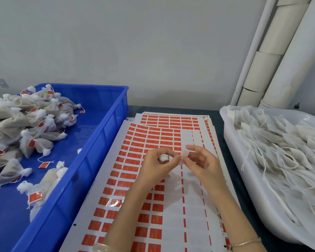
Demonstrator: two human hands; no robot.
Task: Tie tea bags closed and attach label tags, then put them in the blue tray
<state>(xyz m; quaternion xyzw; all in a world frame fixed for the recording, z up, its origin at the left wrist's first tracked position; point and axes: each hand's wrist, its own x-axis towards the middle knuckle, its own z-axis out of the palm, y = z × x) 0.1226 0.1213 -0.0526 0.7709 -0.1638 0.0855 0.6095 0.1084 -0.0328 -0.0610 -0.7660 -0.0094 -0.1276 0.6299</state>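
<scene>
My left hand (157,165) curls round the bunched white top of a tea bag (163,158) above the sticker sheets. My right hand (200,163) pinches a pale, translucent bit of the bag's fabric or string at its fingertips, close to the left thumb; which one I cannot tell. The bag's body is hidden behind my left hand. Sheets of red label stickers (144,142) lie under both hands. The blue tray (91,155) on the left holds a heap of tied, tagged tea bags (25,128).
A white tub (247,180) on the right is full of untied tea bags (280,146) with loose strings. Pale pipes (273,57) run up the wall at the back right. The dark table edge shows between the sheets and the tub.
</scene>
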